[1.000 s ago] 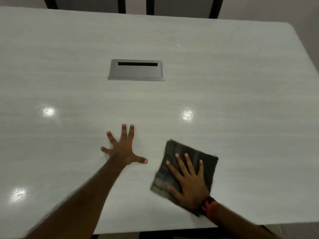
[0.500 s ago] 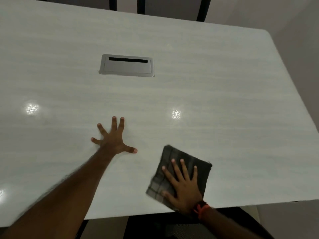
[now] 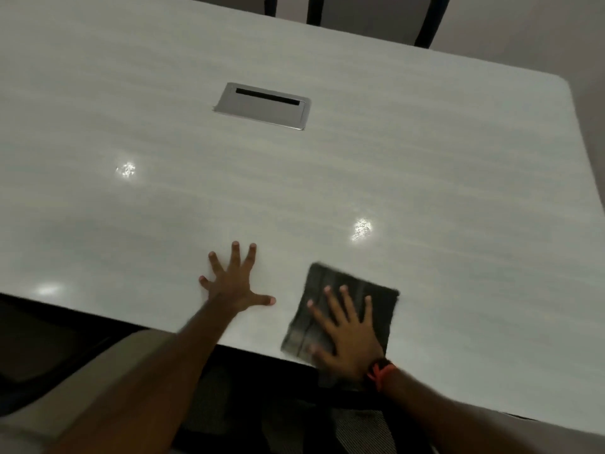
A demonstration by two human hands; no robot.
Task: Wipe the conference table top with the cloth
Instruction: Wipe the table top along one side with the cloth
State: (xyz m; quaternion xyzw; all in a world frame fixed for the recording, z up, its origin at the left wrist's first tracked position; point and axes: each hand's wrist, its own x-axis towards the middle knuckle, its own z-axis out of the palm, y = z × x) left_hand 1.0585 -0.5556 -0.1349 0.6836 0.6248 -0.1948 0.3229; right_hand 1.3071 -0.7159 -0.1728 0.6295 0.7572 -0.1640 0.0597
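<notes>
Left hand (image 3: pixel 234 283): flat on the table top with fingers spread straight, holding nothing; nearer the viewer than the cable hatch and slightly to its left.
Cable hatch (image 3: pixel 262 106): silver, set into the top, with a dark slot along its far side.
Cloth (image 3: pixel 381 312): dark folded square lying flat, nearer than the hatch and to its right, reaching the table's near edge.
Right hand (image 3: pixel 350 342): palm down on the cloth, fingers straight and spread, pressing it.
Wristband (image 3: pixel 378 371): red-orange, on the right wrist.
Table (image 3: pixel 458 175): pale and glossy, with bright light spots.

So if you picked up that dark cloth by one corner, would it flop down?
Probably flop: the cloth looks thin and folded, flat under the right hand. It likely slides easily; the table top looks glossy.
</notes>
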